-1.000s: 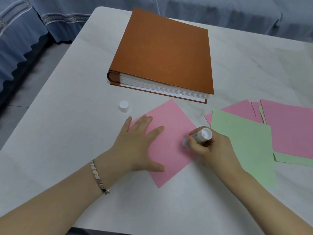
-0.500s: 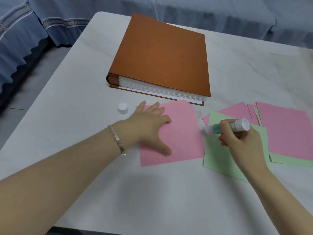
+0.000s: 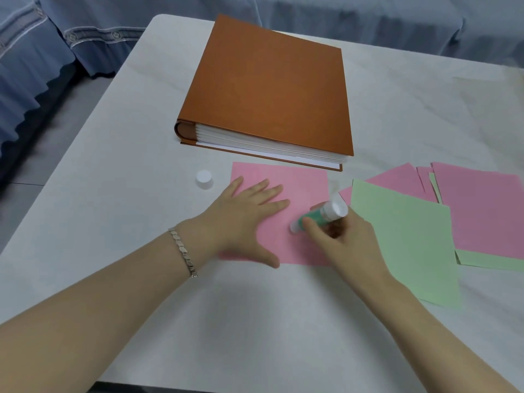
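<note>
A pink square paper (image 3: 295,188) lies flat on the white table (image 3: 113,165), just in front of the brown album. My left hand (image 3: 243,217) presses on the paper's left half with straight, spread fingers. My right hand (image 3: 340,239) grips an uncapped green and white glue stick (image 3: 320,215), tilted, with its tip down on the right part of the pink paper. The glue stick's white cap (image 3: 204,179) stands on the table to the left of the paper.
A thick brown album (image 3: 272,89) lies shut at the back middle. To the right lies a green sheet (image 3: 408,239) over several pink and green sheets (image 3: 482,211). Blue fabric seating (image 3: 34,66) borders the table at the left and back.
The pink paper has been turned from a diamond to square with the table edge. My right hand lifted the glue stick off to the right, then brought its tip back onto the paper.
</note>
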A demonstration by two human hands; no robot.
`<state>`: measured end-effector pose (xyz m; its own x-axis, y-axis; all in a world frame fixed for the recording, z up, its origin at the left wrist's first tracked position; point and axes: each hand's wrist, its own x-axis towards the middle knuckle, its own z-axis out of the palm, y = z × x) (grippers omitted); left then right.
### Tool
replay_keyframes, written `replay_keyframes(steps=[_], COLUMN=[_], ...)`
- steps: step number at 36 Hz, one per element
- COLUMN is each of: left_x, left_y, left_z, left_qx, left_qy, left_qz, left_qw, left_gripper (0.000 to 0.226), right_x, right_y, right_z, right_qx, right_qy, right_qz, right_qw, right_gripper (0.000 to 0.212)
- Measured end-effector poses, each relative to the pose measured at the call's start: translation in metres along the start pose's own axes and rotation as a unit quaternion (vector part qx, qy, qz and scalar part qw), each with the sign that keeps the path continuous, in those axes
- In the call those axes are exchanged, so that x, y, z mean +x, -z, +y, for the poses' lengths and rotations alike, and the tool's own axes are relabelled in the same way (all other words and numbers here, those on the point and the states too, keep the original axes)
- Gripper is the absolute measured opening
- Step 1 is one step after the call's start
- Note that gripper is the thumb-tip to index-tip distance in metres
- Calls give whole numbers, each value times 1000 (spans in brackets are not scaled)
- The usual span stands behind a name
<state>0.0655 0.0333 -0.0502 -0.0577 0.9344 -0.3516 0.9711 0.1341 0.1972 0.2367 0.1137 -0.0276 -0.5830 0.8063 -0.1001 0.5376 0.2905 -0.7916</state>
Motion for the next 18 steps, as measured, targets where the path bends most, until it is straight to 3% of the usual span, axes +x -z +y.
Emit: replay_keyframes(steps=[7,18], left_x=[-1,2], left_y=[-4,-4], left_z=[-1,-3], left_qx=[-25,-22], left_qy=[7,19], left_qz=[16,7], left_qw=[1000,1000], left_gripper=[107,105], right_x=[2,8], right_y=[-20,-4], right_z=[-10,9], right_qx=[-91,-82], right_qy=[82,50], right_qz=[-9,32], right_qw=[992,995], right_gripper=[13,16])
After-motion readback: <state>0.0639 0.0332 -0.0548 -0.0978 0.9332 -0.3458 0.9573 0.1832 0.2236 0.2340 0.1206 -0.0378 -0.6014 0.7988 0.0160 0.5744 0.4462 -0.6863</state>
